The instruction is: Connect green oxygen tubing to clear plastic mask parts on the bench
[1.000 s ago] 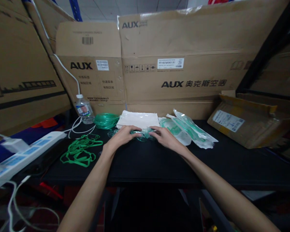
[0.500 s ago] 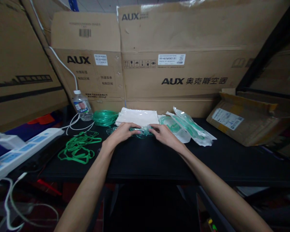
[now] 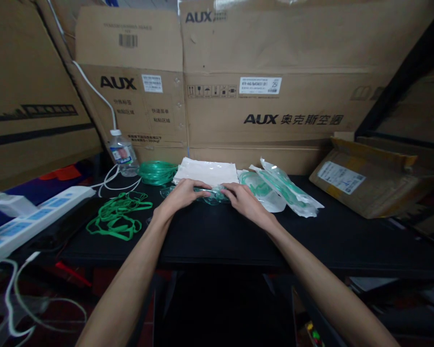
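Observation:
My left hand (image 3: 183,196) is closed, thumb and fingers pinching the left side of a clear green plastic mask (image 3: 213,196). On the other side, my right hand (image 3: 244,201) pinches the same piece near its upper right. More clear plastic pokes out left of my left hand, partly covered by it; the exact shapes are hard to make out. Right behind the hands lies a stack of white packets (image 3: 207,172). Loose green elastic straps (image 3: 120,216) lie tangled to the left, and a coil of green tubing (image 3: 157,172) sits behind them.
Wrapped packs with green tubing (image 3: 291,190) lie right of my hands. An open cardboard box (image 3: 342,178) stands at the far right. A plastic bottle (image 3: 124,156), white cables and a power strip (image 3: 45,219) are at the left. Large cardboard panels (image 3: 256,58) wall the back.
The view has tilted slightly down and shifted a little. Both hands keep their pinch on the mask, with small finger movements only.

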Demonstrator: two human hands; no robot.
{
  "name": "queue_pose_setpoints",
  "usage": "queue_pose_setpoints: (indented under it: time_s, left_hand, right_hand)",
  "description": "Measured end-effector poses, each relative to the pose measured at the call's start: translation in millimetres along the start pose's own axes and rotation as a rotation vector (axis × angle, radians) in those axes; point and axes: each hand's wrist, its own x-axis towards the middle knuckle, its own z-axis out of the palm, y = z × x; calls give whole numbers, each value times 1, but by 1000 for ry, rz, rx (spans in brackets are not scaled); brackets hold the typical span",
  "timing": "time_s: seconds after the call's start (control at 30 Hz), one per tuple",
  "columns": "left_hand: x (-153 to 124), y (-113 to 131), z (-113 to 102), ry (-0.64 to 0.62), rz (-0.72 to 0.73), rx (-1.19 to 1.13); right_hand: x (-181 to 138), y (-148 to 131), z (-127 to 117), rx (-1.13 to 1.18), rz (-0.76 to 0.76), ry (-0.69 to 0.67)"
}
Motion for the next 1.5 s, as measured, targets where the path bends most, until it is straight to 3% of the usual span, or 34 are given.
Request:
queue_pose_setpoints:
  time_s: [0.83, 1.07, 1.37, 1.5]
  left_hand:
    - [-1, -1, -4, -27, -7, -75]
    - [-2, -1, -4, -33, -1, -75]
    - [-1, -3, -4, -32, 2, -60]
    - [-1, -3, -4, -32, -1, -55]
  right_hand:
    - [-3, 5, 3, 102, 9, -118]
    - [-5, 1, -2, 90, 13, -55]
    - [-6, 2, -12, 112, 53, 140]
    - [-9, -1, -20, 216, 28, 61]
